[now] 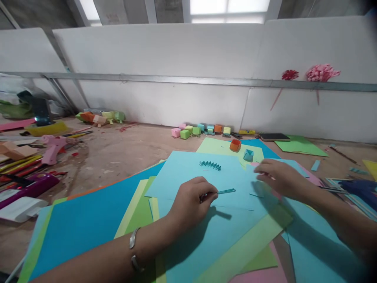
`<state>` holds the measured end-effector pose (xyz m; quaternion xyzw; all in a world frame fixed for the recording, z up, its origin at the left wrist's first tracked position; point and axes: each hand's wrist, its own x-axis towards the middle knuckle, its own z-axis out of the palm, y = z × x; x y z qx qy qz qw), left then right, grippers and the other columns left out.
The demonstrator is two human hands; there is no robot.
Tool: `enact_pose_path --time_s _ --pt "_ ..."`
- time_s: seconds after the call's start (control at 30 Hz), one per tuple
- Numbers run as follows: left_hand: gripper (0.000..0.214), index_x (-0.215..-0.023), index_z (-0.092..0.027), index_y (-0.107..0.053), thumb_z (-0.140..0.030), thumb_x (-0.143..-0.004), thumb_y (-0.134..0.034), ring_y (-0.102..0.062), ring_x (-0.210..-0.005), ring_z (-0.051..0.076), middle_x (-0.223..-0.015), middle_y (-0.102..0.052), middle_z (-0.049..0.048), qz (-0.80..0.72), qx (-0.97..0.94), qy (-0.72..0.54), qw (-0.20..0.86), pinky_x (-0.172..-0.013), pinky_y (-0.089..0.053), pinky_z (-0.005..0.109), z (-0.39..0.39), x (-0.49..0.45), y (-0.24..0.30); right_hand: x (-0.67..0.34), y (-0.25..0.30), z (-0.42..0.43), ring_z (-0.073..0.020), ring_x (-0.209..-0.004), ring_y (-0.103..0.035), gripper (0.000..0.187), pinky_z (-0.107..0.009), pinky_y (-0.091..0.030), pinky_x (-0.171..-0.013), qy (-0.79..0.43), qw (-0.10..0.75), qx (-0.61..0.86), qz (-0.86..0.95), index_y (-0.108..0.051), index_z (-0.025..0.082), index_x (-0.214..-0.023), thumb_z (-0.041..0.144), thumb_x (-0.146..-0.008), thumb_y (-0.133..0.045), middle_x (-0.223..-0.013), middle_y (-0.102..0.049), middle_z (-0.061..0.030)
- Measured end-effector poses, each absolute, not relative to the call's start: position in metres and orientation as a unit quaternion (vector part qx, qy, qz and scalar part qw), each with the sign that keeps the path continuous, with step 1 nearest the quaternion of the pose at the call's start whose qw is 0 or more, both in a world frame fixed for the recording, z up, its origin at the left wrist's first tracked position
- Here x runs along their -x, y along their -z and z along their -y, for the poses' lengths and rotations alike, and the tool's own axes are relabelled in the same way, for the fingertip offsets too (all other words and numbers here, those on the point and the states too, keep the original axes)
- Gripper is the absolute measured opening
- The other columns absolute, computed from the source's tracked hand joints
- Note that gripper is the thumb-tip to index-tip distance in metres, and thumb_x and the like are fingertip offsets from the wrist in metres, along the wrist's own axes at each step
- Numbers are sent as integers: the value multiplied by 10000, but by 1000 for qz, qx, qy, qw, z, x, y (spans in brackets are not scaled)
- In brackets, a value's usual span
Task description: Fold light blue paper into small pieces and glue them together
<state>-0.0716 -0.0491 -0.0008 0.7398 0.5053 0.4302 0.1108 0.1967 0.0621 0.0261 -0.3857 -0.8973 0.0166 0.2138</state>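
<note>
My left hand (191, 202) is closed in a pinch on a thin teal paper strip (226, 191) that sticks out to the right above a light blue sheet (188, 177). A silver bracelet sits on that wrist. My right hand (278, 176) lies on the right part of the light blue sheet with fingers pointing left, blurred by motion. A zigzag-folded teal strip (210, 165) lies on the sheet just beyond both hands. Small orange (235, 145) and blue (248, 155) paper boxes stand farther back.
Coloured sheets overlap across the table (118, 153). A row of small paper cubes (200, 130) lines the white wall. A pink glue gun (53, 147), pencils and a purple tool lie at left. Green paper (300, 146) and a dark pad (273, 136) lie at back right.
</note>
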Motion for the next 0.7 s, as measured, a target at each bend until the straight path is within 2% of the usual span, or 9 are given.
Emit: enact_pose_path --time_s 0.07,0.1,0.23,0.47,0.6,0.7 --pt "128 -717 -135 -701 -56 -782 -624 -484 -532 79 -630 -589 1 -492 -756 -420 99 -528 -371 189 51 71 1 -170 -27 -40 -150 -726 -615 157 -254 -458 -617 -87 201 278 935 -690 185 -986 179 -854 -605 -879 -655 -62" --pt "127 -721 -134 -701 -58 -786 -623 -484 -530 78 -632 -589 2 -488 -762 -415 96 -526 -370 187 51 71 2 -160 -27 -30 -157 -747 -612 171 -259 -471 -631 -94 216 244 941 -671 174 -1023 186 -870 -597 -877 -649 -63" --pt "129 -731 -135 -701 -51 -786 -620 -480 -523 75 -630 -584 -1 -476 -775 -405 92 -523 -371 181 53 71 2 -142 -24 -4 -162 -712 -574 118 -270 -452 -609 -73 286 200 934 -661 149 -901 178 -911 -547 -792 -626 -60" --pt "139 -712 -135 -680 -35 -777 -607 -488 -541 78 -631 -587 -2 -455 -788 -404 99 -531 -372 179 57 66 -2 -142 -28 2 -111 -554 -468 225 -236 -366 -509 -150 345 229 898 -577 164 -624 107 -840 -555 -581 -517 5" --pt "133 -701 -140 -672 -52 -777 -610 -497 -551 83 -625 -586 -4 -478 -776 -389 137 -540 -378 183 59 64 -6 -141 -31 -5 -103 -529 -478 229 -229 -385 -502 -234 300 262 887 -570 171 -605 118 -828 -569 -578 -514 14" --pt "130 -692 -145 -674 -60 -764 -606 -507 -556 91 -628 -593 1 -494 -775 -364 152 -535 -372 193 60 65 -4 -141 -26 -6 -146 -644 -552 183 -260 -442 -581 -199 266 243 911 -630 167 -712 126 -861 -531 -694 -600 -33"
